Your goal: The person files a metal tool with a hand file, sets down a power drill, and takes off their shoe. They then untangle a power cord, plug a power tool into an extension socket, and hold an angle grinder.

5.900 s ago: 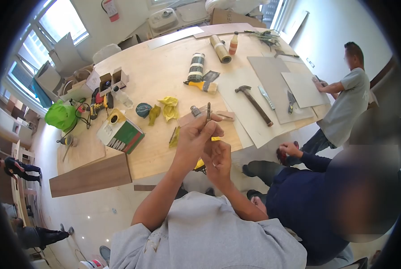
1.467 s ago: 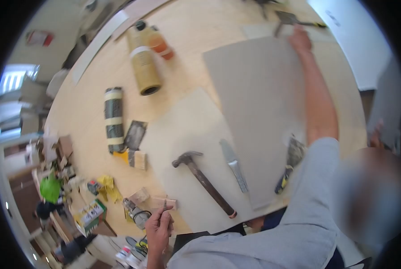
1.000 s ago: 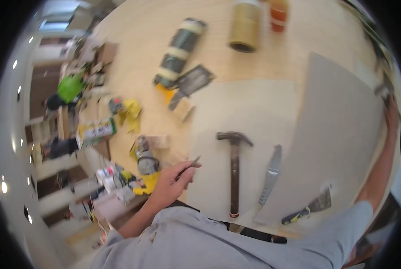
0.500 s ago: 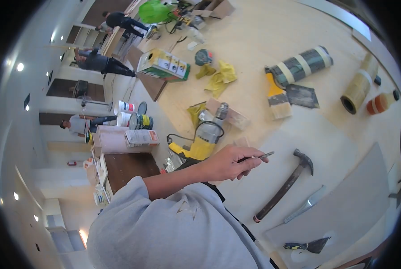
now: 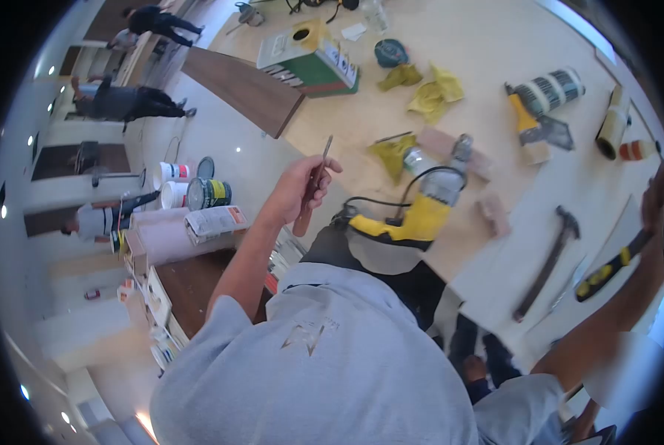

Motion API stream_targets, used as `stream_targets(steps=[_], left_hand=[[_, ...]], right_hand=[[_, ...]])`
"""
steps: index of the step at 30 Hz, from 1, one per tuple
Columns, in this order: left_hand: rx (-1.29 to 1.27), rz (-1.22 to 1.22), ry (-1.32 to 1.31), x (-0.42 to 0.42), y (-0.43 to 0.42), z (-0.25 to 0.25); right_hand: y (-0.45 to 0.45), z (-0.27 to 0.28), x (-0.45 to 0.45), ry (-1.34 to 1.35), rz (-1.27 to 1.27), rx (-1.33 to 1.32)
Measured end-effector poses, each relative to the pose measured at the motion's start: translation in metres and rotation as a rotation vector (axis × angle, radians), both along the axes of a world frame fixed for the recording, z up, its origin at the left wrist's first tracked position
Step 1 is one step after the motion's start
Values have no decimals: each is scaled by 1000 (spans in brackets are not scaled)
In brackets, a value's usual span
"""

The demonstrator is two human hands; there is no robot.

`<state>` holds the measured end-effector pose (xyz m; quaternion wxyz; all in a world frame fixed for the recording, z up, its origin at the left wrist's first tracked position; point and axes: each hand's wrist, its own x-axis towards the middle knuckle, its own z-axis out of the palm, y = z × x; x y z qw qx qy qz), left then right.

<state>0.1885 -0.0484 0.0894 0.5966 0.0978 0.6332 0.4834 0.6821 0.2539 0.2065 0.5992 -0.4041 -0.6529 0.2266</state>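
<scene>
Head camera view: at a cluttered wooden table (image 5: 495,52), we grasp a slender rod (image 5: 327,148) in our left hand (image 5: 307,191), the grip clenched around its middle with the tip pointing up and its brown lower end jutting below the palm. The rod is held off the table, left of a yellow-and-grey power drill (image 5: 426,211) that lies near the edge, its black cord (image 5: 380,199) looped beside it. Our right hand (image 5: 654,199) is at the dark rim of the view, where a black-and-yellow handle (image 5: 611,268) slants up towards it; whether that grip is clenched on the handle, we cannot tell. A claw hammer (image 5: 545,265) lies nearby, left of the handle. Beyond the drill are crumpled yellow gloves (image 5: 435,94), a flat paintbrush (image 5: 526,122) and a green-and-white can (image 5: 309,63)
</scene>
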Motion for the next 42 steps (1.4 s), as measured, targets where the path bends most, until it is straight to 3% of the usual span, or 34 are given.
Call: stream_targets(steps=[1, 4, 9, 11, 13, 20, 26, 42], left_hand=[[-8, -31, -19, -50, -36, -46], [24, -76, -98, -92, -68, -123], [106, -244, -82, -145, -90, -175], [88, -231, -103, -157, -88, -185], [57, -279, -49, -162, -94, -205], [122, -288, -88, -167, -93, -223], [115, -260, -242, -175, -93, -227], [123, -171, -290, -172, -94, -234]], right_hand=[[-54, -15, -60, -53, 33, -124], [-157, -61, -196, -176, 102, -515], [-326, -124, -377, -222, 355, -1270], [-378, -162, -417, 63, 401, -1627], [-412, -193, -448, 302, 443, -1707], [-410, -302, -509, -26, 152, -1289], [-390, -304, -543, -110, 70, -1212], [-395, -321, -557, -112, 38, -1241]])
